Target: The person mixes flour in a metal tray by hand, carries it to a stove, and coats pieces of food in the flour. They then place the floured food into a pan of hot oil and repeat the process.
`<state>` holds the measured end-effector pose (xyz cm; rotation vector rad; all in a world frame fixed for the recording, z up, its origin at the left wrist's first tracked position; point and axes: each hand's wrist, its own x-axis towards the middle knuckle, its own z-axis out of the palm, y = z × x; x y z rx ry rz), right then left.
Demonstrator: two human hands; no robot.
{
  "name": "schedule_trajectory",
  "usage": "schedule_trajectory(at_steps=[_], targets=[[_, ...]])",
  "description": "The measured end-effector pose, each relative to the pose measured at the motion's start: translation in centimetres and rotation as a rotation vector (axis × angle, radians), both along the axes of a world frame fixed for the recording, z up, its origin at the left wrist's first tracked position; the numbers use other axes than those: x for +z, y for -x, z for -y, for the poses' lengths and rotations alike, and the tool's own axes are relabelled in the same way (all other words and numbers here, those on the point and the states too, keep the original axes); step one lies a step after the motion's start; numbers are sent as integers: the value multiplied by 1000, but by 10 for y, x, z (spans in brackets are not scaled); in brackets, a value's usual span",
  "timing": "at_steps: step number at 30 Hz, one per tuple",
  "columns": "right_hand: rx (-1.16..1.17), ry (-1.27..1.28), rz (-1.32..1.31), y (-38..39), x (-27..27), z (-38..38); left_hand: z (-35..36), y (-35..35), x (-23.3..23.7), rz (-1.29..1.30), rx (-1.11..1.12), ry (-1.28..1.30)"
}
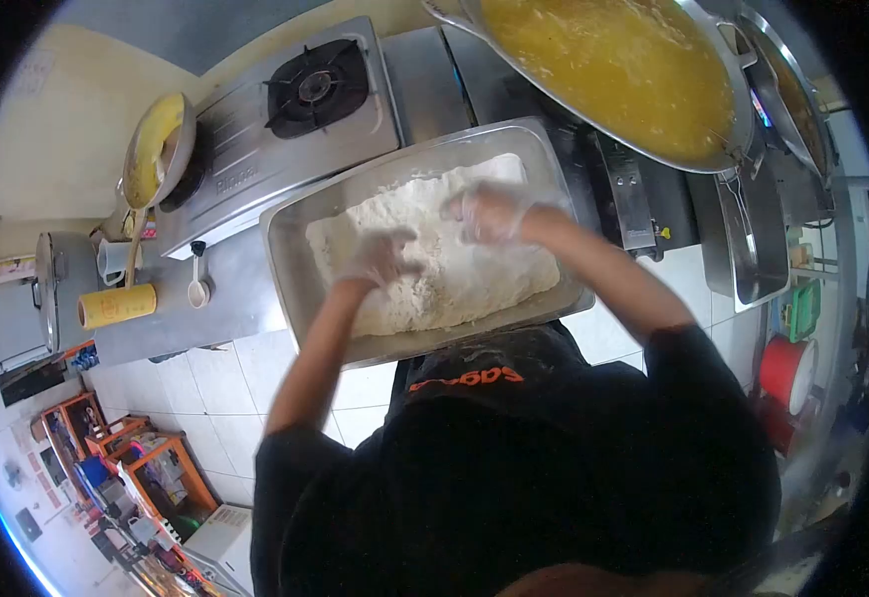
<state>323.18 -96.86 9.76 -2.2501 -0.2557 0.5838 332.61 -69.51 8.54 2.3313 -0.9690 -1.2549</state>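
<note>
**Both gloved hands in the flour tray**

My left hand [380, 257], in a thin clear glove, lies on the flour [454, 284] with the fingers spread apart, palm down, holding nothing. My right hand [489, 211], gloved the same way, is at the far side of the mound, touching the flour. It is blurred, and I cannot tell whether its fingers are curled around anything or loose.

The flour fills most of a rectangular steel tray [285, 254], heaped in a rough white mass. The tray sits on the counter right in front of me.

Beyond it, a large wok [723, 119] holds yellow liquid almost to the rim. To the left, a gas stove [305, 99] has a small pan [156, 149] with something yellow in it at its near corner. A deep steel container [753, 249] stands to the right of the tray.
</note>
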Motion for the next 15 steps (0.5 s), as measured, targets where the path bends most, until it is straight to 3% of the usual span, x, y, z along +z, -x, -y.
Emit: schedule_trajectory(at_steps=[1, 2, 4, 5, 7, 8, 10, 11, 12, 13, 14, 15], targets=[[109, 91, 128, 12, -80, -7, -7, 25, 12, 86, -2, -114], [114, 93, 129, 20, -105, -21, -23, 48, -44, 268, -87, -217], [40, 752, 555, 44, -139, -50, -37, 94, -194, 919, -60, 33], [51, 753, 556, 51, -183, -57, -43, 116, -265, 1230, 17, 122], [15, 782, 680, 68, -268, -69, -20, 105, -153, 531, -140, 24], [115, 580, 393, 64, -227, -68, -7, 99, -91, 199, -139, -74], [130, 228, -275, 55, -130, -69, -13, 91, -96, 151, -136, -20], [133, 233, -270, 44, -88, -63, -18, 85, -101, 96, -142, 28], [129, 204, -498, 34, -52, -57, -30, 77, -105, 96, -141, 29], [123, 170, -728, 26, -26, -51, -45, 66, -108, -77, -89, 168], [126, 172, -727, 18, -6, -45, -53, 61, -110, -249, -33, 309], [141, 261, -707, 11, 9, -38, -44, 60, -82, -247, -30, 309]])
